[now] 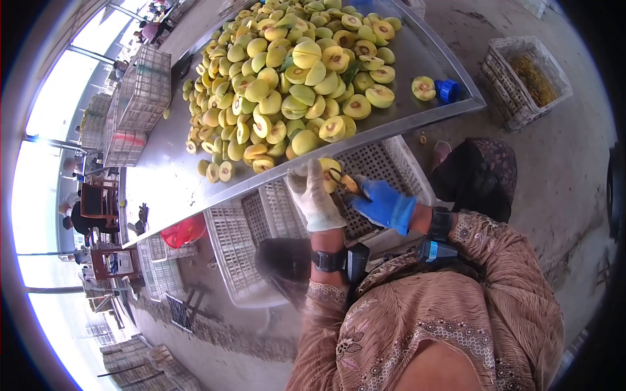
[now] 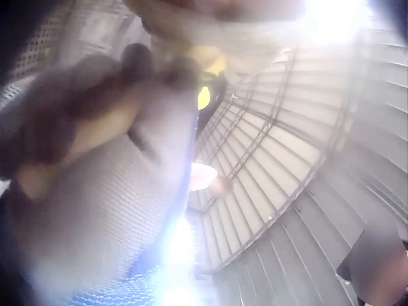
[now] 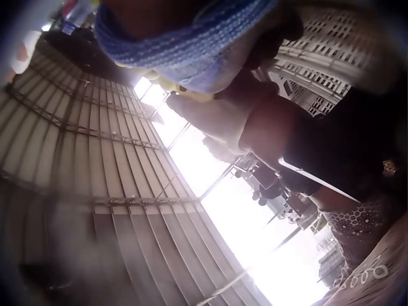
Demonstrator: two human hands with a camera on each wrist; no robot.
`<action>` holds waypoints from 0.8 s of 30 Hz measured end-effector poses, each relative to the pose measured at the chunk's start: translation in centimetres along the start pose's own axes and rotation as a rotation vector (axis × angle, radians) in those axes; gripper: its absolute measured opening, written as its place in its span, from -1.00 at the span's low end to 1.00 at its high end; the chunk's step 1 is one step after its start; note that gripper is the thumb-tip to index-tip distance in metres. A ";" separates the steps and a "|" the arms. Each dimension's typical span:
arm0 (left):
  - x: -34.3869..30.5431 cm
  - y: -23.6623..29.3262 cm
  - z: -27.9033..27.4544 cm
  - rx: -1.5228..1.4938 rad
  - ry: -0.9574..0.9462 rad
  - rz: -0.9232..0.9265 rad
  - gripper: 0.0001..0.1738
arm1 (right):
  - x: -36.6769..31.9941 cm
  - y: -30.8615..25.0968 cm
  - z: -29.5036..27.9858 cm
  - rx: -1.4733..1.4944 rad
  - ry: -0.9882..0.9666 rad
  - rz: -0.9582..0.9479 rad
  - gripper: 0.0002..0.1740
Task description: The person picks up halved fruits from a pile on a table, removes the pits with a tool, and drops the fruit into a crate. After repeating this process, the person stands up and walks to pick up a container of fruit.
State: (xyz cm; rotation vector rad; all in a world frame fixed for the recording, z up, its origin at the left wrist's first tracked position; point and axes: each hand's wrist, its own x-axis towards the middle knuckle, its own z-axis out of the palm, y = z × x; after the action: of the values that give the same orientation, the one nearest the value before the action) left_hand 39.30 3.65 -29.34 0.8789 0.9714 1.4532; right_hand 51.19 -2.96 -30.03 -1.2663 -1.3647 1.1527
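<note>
My left hand [image 1: 317, 202], in a white glove, holds a halved yellow-green fruit [image 1: 330, 173] just over the table's near edge, cut face showing. In a blue glove, my right hand [image 1: 386, 203] grips a pitting tool by its wooden handle [image 1: 351, 185]. The tool's dark curved tip lies against the cut face. Blurred and close in the left wrist view are the grey palm of the right glove [image 2: 108, 204] and the handle. The right wrist view has the blue knitted cuff [image 3: 185, 48] in front of the left glove [image 3: 217, 118].
A large pile of halved fruit [image 1: 293, 85] covers the metal-rimmed table [image 1: 417, 120]. One half [image 1: 423, 88] lies beside a blue cap-like object [image 1: 447, 91]. White plastic crates [image 1: 244, 267] stand below the edge; another crate [image 1: 521, 117] stands on the floor at right.
</note>
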 end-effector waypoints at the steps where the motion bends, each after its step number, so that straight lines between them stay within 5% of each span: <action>1: -0.2 -0.1 0.0 0.034 -0.006 0.028 -0.76 | 0.0 0.5 0.3 0.015 0.017 -0.038 -0.60; 7: -1.1 0.1 1.5 0.050 0.009 0.109 -0.75 | 0.7 0.2 0.9 0.373 -0.114 0.035 -0.62; 10: -1.4 -0.1 0.9 0.154 0.007 0.144 -0.75 | 0.5 -3.2 -1.9 0.408 -0.377 0.551 -0.67; 12: -1.2 -0.2 0.1 0.277 0.005 0.205 -0.75 | 1.1 -1.5 -0.9 0.025 -0.043 -0.447 -0.71; 14: -0.6 -0.3 -0.6 0.357 -0.089 0.292 -0.70 | 1.2 -3.3 -1.8 0.129 -0.157 -0.311 -0.75; 15: -1.2 1.8 0.8 0.267 -0.150 0.267 -0.65 | 0.3 -5.0 -2.5 0.426 -0.408 0.382 -0.76; 19: -1.0 6.9 2.2 -0.087 -0.435 0.003 -0.58 | 0.6 -5.8 -3.3 0.528 -0.474 0.339 -0.71; 22: 1.9 7.8 0.7 -0.161 -0.587 -0.374 -0.51 | 0.7 -5.7 -2.9 0.422 -0.497 0.325 -0.67; 24: 1.5 7.7 1.3 -0.018 -0.466 -0.240 -0.59 | 0.3 -6.4 -2.2 0.360 -0.417 0.347 -0.68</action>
State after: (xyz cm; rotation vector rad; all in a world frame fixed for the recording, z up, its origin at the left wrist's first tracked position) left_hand 37.37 4.94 -21.69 0.9934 0.6828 0.9912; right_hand 52.44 -2.75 -23.36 -1.0569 -1.1716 1.8937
